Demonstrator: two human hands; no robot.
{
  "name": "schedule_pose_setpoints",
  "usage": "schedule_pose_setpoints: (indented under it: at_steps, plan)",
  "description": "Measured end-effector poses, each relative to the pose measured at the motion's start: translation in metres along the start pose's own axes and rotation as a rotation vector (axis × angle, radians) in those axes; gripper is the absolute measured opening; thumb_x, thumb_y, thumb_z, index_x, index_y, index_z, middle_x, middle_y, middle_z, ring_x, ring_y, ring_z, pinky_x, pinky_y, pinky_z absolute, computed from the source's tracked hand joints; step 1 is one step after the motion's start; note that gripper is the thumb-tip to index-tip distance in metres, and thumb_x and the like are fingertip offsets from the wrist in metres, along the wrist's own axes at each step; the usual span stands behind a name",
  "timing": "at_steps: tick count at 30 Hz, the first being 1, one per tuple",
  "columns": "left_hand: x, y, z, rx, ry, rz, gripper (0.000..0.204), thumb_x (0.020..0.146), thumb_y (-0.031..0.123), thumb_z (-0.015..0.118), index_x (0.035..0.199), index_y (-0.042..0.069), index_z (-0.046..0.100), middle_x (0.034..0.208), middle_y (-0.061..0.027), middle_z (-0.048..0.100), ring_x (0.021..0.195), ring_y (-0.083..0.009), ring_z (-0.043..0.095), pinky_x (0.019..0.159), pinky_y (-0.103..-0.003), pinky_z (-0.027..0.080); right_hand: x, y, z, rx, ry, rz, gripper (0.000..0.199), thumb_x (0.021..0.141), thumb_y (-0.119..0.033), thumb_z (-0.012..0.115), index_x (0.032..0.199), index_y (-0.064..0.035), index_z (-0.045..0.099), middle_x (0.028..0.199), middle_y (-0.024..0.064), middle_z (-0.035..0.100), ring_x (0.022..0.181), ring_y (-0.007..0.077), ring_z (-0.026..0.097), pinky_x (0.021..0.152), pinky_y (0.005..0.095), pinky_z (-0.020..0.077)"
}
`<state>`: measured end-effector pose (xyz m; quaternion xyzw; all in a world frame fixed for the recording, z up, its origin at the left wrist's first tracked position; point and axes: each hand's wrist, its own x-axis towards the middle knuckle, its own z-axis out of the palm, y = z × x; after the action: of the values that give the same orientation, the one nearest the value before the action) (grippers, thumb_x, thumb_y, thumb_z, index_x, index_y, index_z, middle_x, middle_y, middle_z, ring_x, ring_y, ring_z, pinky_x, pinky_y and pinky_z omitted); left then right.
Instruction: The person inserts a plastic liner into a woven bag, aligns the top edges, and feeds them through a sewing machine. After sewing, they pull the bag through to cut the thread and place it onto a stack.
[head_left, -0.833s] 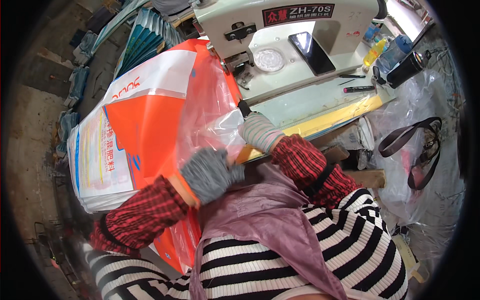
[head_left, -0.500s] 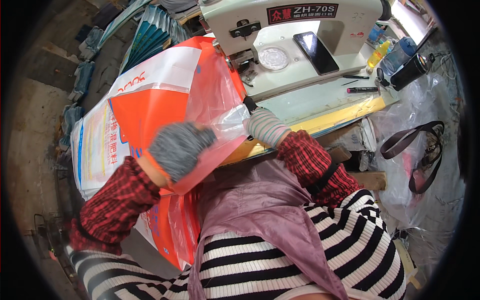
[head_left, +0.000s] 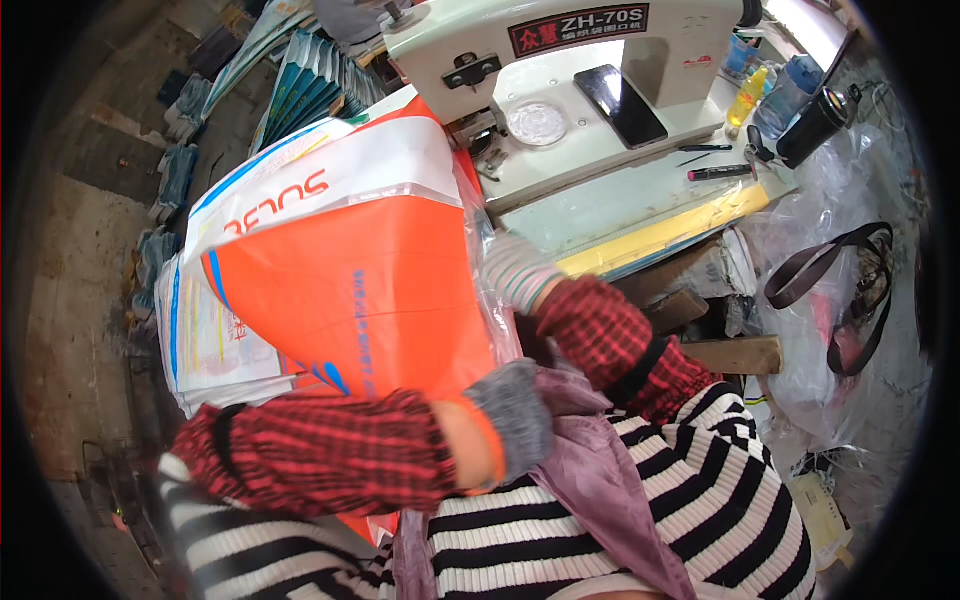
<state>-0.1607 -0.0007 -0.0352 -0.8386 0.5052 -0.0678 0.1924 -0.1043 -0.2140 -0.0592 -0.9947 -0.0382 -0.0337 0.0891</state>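
Note:
A large orange and white plastic bag (head_left: 350, 280) lies spread in front of me, with a clear liner (head_left: 497, 312) showing along its right edge. My left hand (head_left: 515, 415), in a grey knit glove with an orange cuff, is at the bag's near right corner, close to my body. Its fingers are bent away from view, so their grip is hidden. My right hand (head_left: 517, 275), in a pale striped glove, touches the liner's right edge; motion smears its fingers. Just beyond the bag stands a white industrial sewing machine (head_left: 440, 50).
A stack of bags (head_left: 215, 375) lies under the orange one. On the machine's bed rests a black phone (head_left: 620, 105). Pens (head_left: 720, 173), a yellow bottle (head_left: 747, 97) and a black flask (head_left: 820, 128) stand or lie to the right. Folded teal bags (head_left: 310, 90) are at the back left.
My left hand has swept right and toward my body, and the orange bag has unfolded flatter across the stack. My right hand has come slightly nearer to me.

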Motion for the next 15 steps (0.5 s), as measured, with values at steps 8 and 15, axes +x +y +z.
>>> schedule_pose_setpoints:
  at_steps: [8, 15]
  plan:
    - [0.074, -0.091, -0.099, -0.203, 0.110, 0.581, 0.015, 0.064, 0.013, 0.055, 0.064, 0.000, 0.062, 0.056, -0.0131, 0.053, 0.055, -0.0296, 0.053, 0.050, -0.046, 0.042, 0.043, -0.012, -0.010, 0.278, -0.255, 0.377, 0.027, 0.080, -0.011, 0.048, 0.100, 0.0014, 0.061, 0.093, 0.0198, 0.064, 0.086, 0.0303, 0.064, 0.071, 0.0417, 0.0512]
    - [0.096, -0.020, -0.037, -0.094, -0.161, 0.673, 0.017, 0.072, 0.016, 0.054, 0.069, 0.007, 0.068, 0.063, -0.0137, 0.061, 0.053, -0.0292, 0.057, 0.048, -0.039, 0.046, 0.064, 0.009, 0.002, 0.411, -0.284, 0.422, 0.029, 0.083, -0.019, 0.048, 0.101, -0.0007, 0.062, 0.096, 0.0147, 0.065, 0.088, 0.0285, 0.064, 0.072, 0.0374, 0.0514]
